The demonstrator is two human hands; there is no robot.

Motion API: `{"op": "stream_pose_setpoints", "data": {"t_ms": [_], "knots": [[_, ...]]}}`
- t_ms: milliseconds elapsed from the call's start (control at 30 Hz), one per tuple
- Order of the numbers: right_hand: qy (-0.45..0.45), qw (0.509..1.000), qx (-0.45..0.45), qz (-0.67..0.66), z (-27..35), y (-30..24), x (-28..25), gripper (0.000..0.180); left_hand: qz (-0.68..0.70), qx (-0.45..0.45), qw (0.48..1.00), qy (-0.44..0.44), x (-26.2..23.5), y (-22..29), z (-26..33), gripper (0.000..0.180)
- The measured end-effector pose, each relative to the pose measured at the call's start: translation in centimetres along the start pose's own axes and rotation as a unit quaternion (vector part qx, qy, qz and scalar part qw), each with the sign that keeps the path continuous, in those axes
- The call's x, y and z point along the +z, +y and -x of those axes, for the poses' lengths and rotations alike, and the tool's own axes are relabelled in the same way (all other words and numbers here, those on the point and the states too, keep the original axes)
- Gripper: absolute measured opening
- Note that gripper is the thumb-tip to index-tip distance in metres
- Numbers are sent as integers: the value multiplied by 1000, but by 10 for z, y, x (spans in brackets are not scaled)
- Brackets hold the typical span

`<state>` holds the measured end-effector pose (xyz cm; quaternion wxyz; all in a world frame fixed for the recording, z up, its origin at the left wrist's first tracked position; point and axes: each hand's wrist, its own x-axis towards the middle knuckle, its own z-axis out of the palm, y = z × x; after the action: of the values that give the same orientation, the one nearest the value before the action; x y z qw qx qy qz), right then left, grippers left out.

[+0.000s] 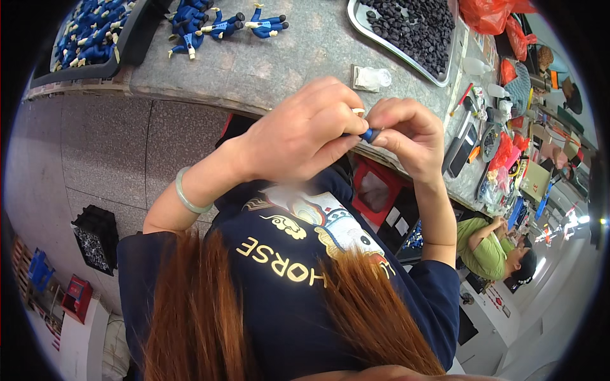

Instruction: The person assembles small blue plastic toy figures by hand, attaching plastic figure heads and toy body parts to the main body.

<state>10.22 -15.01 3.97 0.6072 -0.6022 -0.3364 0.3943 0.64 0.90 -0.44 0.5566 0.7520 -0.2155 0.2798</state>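
Observation:
Above the table's front edge, my left hand (308, 130) is closed around a small blue figurine (366, 135), most of it hidden by the fingers. A cream-coloured bit shows above the thumb. My right hand (410, 134) pinches the dark end piece (375, 134) of the figurine between thumb and fingertips. Beyond my hands, several blue toy figurines (267, 26) with cream hands and dark feet lie on the grey table (254, 76). A metal tray (406, 56) of small black pieces stands at the far right.
A black crate (136, 47) full of blue figurines sits at the far left. Near the metal tray stands a small clear container (373, 78). Tools, a phone-like dark slab (462, 149) and red plastic bags crowd the right side. A person in green (486, 247) works farther along.

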Motion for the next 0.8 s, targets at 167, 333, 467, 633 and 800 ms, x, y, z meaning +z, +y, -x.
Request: {"op": "stream_pose_setpoints", "data": {"t_ms": [167,333,467,633,800], "knots": [[-19,999,5,51,-20,-10,-9,42,-153,92,983,31,-14,-9,1,19],[1,940,76,331,-103,3,-57,23,328,-324,858,227,-18,-9,15,14],[50,843,-66,531,-180,40,-76,21,332,-327,851,243,-21,-10,23,18],[22,661,-166,732,-235,63,-63,25,264,-312,874,262,-25,-14,29,16],[21,671,-130,730,-254,71,-53,14,-83,-182,956,217,-27,-25,29,21]]}}
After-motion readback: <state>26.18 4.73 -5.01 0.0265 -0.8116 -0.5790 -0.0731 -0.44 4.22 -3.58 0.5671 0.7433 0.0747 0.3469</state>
